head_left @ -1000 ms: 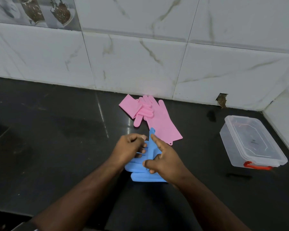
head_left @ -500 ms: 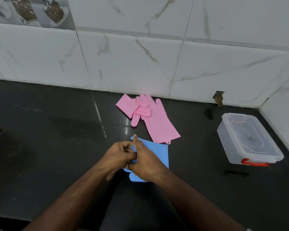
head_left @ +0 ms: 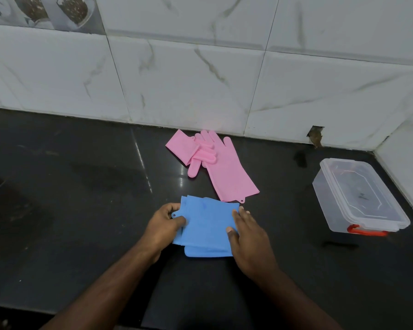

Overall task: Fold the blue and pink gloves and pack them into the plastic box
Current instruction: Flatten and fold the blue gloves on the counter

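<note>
The blue gloves [head_left: 206,225] lie folded into a flat square bundle on the black counter, just in front of me. My left hand [head_left: 163,228] pinches the bundle's left edge with thumb on top. My right hand [head_left: 248,239] lies flat over its right edge, fingers pressing down. Behind it lie the pink gloves [head_left: 224,170]: one stretched out flat, the other folded with its fingers over the first. A clear plastic box [head_left: 358,198] with its lid on and a red clasp stands at the right.
The black counter [head_left: 81,186] runs to a white marble-tiled wall [head_left: 200,79] behind and on the right. A small hole in the wall [head_left: 316,135] sits above the counter near the box. The counter's front edge is near my forearms.
The blue gloves went from being held up between my hands to lying folded flat. My hands have moved apart to the bundle's two sides.
</note>
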Action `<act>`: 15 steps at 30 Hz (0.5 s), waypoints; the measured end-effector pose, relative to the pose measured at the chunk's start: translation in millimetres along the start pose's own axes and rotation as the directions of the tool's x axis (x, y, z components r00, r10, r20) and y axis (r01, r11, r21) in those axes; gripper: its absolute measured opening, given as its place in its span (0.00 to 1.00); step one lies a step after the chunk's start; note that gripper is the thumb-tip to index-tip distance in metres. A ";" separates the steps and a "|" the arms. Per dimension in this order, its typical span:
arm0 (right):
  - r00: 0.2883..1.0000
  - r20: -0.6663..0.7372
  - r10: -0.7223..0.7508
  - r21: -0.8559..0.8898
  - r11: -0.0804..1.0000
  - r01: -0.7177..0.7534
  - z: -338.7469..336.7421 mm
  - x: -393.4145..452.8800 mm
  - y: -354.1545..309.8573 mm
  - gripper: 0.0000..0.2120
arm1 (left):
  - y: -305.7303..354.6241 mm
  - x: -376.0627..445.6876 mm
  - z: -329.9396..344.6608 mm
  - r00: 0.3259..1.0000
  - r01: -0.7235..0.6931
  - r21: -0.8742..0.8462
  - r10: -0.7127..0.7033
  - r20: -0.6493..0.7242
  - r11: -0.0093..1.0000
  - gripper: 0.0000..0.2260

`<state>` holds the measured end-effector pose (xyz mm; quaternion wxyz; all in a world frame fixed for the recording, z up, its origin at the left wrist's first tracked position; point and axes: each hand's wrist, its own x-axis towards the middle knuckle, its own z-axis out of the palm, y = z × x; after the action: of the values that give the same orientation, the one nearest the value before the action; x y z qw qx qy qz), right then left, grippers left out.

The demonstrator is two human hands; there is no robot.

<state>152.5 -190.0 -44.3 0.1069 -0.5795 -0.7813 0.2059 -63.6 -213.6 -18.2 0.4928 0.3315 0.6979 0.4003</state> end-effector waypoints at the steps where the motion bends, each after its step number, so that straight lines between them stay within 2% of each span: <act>1: 1.000 0.002 0.003 -0.037 0.999 -0.002 3.3 -0.6 -2.0 0.27 | -0.5 0.1 0.3 1.000 0.005 0.013 -0.004 -0.008 1.000 0.13; 5: 0.999 0.008 0.050 -0.120 0.992 -0.049 13.5 -0.1 -9.0 0.41 | -2.5 0.5 1.9 1.000 -0.013 0.061 0.014 -0.020 0.998 0.12; 10: 0.997 0.012 0.080 -0.168 0.983 -0.077 25.0 -0.6 -20.4 0.42 | -9.2 1.7 3.2 0.999 -0.050 0.103 0.051 -0.008 0.993 0.15; 15: 0.997 0.042 0.071 -0.226 0.972 -0.060 26.7 -2.6 -24.7 0.46 | -10.8 4.1 7.3 0.996 -0.052 0.127 0.060 -0.063 0.991 0.08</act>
<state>121.1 -203.8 -57.0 0.0146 -0.6080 -0.7824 0.1341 -58.6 -213.4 -30.8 0.4359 0.3677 0.7281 0.3804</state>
